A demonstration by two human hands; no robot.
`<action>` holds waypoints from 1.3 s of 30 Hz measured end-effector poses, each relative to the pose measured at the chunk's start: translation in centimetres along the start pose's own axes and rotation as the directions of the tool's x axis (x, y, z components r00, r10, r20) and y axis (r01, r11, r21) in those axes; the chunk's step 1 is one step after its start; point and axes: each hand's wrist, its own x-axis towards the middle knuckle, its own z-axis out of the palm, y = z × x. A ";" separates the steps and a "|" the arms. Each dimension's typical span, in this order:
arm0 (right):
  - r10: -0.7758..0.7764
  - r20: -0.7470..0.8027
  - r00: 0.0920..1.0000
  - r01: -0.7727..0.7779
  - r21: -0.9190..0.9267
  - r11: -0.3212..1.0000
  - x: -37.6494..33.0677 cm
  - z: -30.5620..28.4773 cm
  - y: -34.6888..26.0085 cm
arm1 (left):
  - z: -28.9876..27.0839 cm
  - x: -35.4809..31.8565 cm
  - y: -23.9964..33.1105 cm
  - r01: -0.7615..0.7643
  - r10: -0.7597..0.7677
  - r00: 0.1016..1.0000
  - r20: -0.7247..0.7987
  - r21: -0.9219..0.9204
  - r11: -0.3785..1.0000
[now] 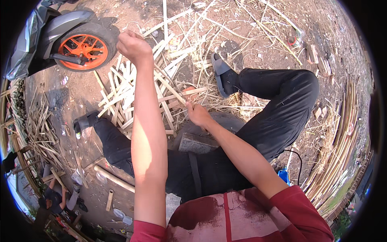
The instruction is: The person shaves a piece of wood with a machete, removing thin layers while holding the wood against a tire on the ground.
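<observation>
My right hand is closed at the end of a pale bamboo strip, which slants up and to the left. Behind my left forearm the strip's far part is lost from sight. My left hand, stretched farther forward, makes a fist near the motorbike wheel; whatever its fingers hold is hidden. Below and between the hands lies a loose heap of split bamboo strips, crossing one another on the ground. Close to my right hand, a grey block rests by a dark tyre between my legs.
A motorbike with an orange-rimmed wheel stands at the far left. Long bamboo poles lie along the right. Thin shavings litter the ground around my sandalled foot. Another person sits at the lower left, near a bamboo piece.
</observation>
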 end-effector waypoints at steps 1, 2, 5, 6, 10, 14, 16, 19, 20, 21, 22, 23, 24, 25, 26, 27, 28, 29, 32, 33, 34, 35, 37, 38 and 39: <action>0.031 0.039 0.999 -0.031 0.002 1.000 0.6 -1.5 -1.3 | -0.1 0.0 0.6 0.066 -0.065 0.998 0.020 -0.047 0.997; 0.079 0.090 0.993 -0.085 0.063 0.994 0.3 -2.7 -2.3 | -0.2 -0.1 1.3 0.133 -0.129 0.991 0.045 -0.092 0.987; 0.171 0.225 0.959 -0.211 0.168 0.963 -1.0 -3.1 -3.6 | -1.2 0.1 1.5 0.261 -0.245 0.963 0.109 -0.175 0.949; 0.142 0.191 0.971 -0.163 0.097 0.982 -0.6 -3.2 -2.8 | -0.7 -0.5 1.7 0.316 -0.294 0.947 0.129 -0.206 0.926; 0.002 0.256 0.967 0.008 -0.036 0.999 -0.4 -2.8 -2.4 | -5.1 -0.8 1.0 0.296 -0.242 0.941 0.236 -0.229 0.927; -0.043 0.238 0.970 0.086 -0.175 0.981 -0.4 -1.8 -1.7 | -7.9 -3.6 2.3 0.294 -0.270 0.942 0.199 -0.104 0.950; -0.081 0.212 0.974 0.134 -0.246 0.960 0.2 -0.3 -0.5 | -10.8 -5.4 1.9 0.385 -0.362 0.921 0.146 -0.190 0.903; -0.102 0.199 0.975 0.160 -0.300 0.940 -0.1 0.2 -1.1 | -13.9 -8.3 0.2 0.269 -0.198 0.958 0.210 -0.404 0.875; -0.104 0.196 0.975 0.161 -0.304 0.939 -0.2 -0.2 -1.6 | -14.0 -9.0 0.2 0.259 -0.199 0.962 0.186 -0.400 0.879; -0.095 0.232 0.968 0.165 -0.304 0.938 -0.6 -0.7 -2.3 | -14.1 -9.8 0.7 0.312 -0.311 0.950 0.032 -0.142 0.939; -0.102 0.237 0.966 0.168 -0.281 0.945 -1.0 -0.9 -2.7 | -14.5 -10.8 -0.2 0.382 -0.376 0.924 -0.072 0.132 0.915; -0.108 0.241 0.965 0.171 -0.258 0.951 -1.5 -0.9 -3.1 | -15.3 -12.0 -1.8 0.393 -0.403 0.915 -0.033 0.308 0.866; -0.114 0.232 0.966 0.169 -0.235 0.957 -1.5 -1.3 -3.3 | -15.3 -14.0 -2.5 0.513 -0.575 0.818 0.028 0.417 0.750; -0.144 0.195 0.970 0.186 -0.215 0.959 -1.5 -1.2 -3.4 | -15.5 -15.6 -4.2 0.543 -0.691 0.723 0.021 0.601 0.587; -0.166 0.155 0.974 0.195 -0.198 0.961 -1.3 -1.0 -3.1 | -15.0 -17.0 -5.0 0.617 -0.868 0.497 -0.021 0.712 0.336; -0.176 0.161 0.971 0.206 -0.194 0.959 -1.0 -0.9 -3.1 | -15.0 -18.8 -5.7 0.625 -0.928 0.372 -0.022 0.745 0.233; -0.194 0.175 0.965 0.226 -0.185 0.957 -1.0 -0.7 -3.5 | -16.2 -19.6 -7.0 0.652 -0.979 0.165 0.121 0.731 0.201; -0.204 0.186 0.961 0.236 -0.172 0.956 -1.0 -0.6 -3.3 | -16.0 -20.9 -7.5 0.729 -0.980 0.123 0.156 0.656 0.196; -0.170 0.181 0.969 0.205 -0.199 0.958 -1.3 -0.3 -3.2 | -15.2 -22.4 -7.6 0.828 -0.972 0.144 0.187 0.516 0.221; -0.179 0.208 0.962 0.224 -0.216 0.950 -1.6 -0.4 -3.5 | -15.1 -22.3 -7.7 0.842 -0.967 0.173 0.186 0.482 0.243; -0.192 0.233 0.953 0.247 -0.238 0.939 -2.1 -0.9 -4.1 | -15.9 -22.2 -8.6 0.851 -0.963 0.151 0.225 0.465 0.242; -0.203 0.258 0.945 0.270 -0.260 0.927 -2.8 -1.3 -4.7 | -16.8 -22.1 -9.4 0.861 -0.956 0.129 0.265 0.449 0.240; -0.206 0.196 0.959 0.265 -0.355 0.896 -4.4 -2.3 -5.8 | -17.6 -22.4 -10.6 0.875 -0.949 0.131 0.288 0.416 0.247; -0.206 0.163 0.965 0.256 -0.401 0.880 -5.3 -3.0 -6.5 | -17.7 -22.8 -10.9 0.881 -0.951 0.160 0.265 0.396 0.259; -0.300 0.134 0.945 0.328 -0.325 0.887 -6.3 -4.4 -7.2 | -17.4 -23.1 -11.1 0.888 -0.952 0.186 0.243 0.374 0.269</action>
